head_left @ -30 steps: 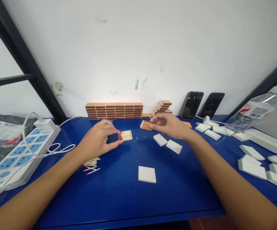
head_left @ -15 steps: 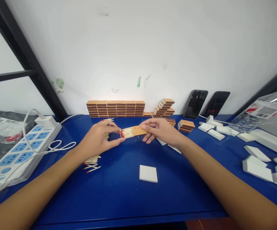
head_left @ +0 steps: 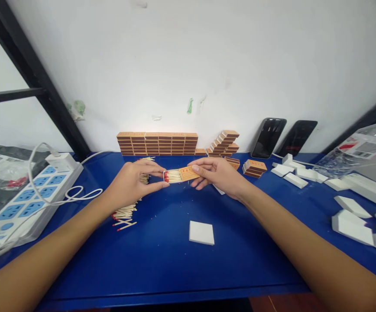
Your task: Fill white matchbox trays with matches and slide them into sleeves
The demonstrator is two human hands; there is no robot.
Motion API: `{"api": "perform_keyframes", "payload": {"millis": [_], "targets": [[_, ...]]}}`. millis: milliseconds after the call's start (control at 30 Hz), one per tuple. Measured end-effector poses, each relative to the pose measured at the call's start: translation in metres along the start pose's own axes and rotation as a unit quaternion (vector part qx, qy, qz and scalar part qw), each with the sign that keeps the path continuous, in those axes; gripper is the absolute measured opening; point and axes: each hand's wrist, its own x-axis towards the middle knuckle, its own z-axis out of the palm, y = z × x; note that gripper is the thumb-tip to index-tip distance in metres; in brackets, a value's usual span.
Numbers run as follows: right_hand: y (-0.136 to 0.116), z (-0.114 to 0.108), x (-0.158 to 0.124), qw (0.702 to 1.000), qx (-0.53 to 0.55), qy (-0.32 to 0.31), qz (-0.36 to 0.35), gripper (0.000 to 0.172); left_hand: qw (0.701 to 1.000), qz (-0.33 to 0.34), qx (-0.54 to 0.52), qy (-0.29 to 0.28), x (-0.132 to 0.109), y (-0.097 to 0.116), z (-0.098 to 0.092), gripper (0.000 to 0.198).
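Note:
Between my two hands, a little above the blue table (head_left: 162, 264), is a matchbox. My left hand (head_left: 132, 184) pinches its white inner tray (head_left: 171, 176), which is full of red-tipped matches. My right hand (head_left: 217, 173) grips the orange outer sleeve (head_left: 189, 173), which covers the tray's right part. A loose heap of matches (head_left: 124, 214) lies on the table under my left wrist.
Orange matchboxes are stacked in a wall (head_left: 157, 144) along the back, with smaller piles (head_left: 223, 143) to the right. A white tray (head_left: 201, 232) lies at centre. More white trays (head_left: 353, 214), two phones (head_left: 267, 138), a power strip (head_left: 28, 197) and a plastic bag (head_left: 357, 151) surround it.
My right hand brought the orange sleeve from the table to the tray in my left hand and slid it partly over the tray. Both hands lifted slightly.

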Motion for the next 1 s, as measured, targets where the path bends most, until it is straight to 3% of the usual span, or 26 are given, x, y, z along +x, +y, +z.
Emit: {"api": "perform_keyframes", "payload": {"millis": [300, 433, 733, 1000], "targets": [[-0.016, 0.02, -0.015, 0.997, 0.03, 0.012, -0.071, 0.049, 0.995, 0.008, 0.009, 0.099, -0.002, 0.022, 0.001, 0.036], [-0.021, 0.031, -0.024, 0.997, 0.02, -0.022, -0.077, 0.049, 0.991, 0.04, 0.05, 0.12, -0.003, 0.032, 0.0, 0.033], [-0.026, 0.036, -0.031, 0.989, -0.067, -0.071, -0.106, 0.056, 0.991, 0.023, 0.052, 0.123, -0.002, 0.037, 0.001, 0.034], [-0.01, 0.044, -0.034, 0.981, -0.139, -0.083, -0.11, 0.068, 0.995, 0.05, 0.054, 0.074, -0.006, 0.032, 0.005, 0.043]]}}
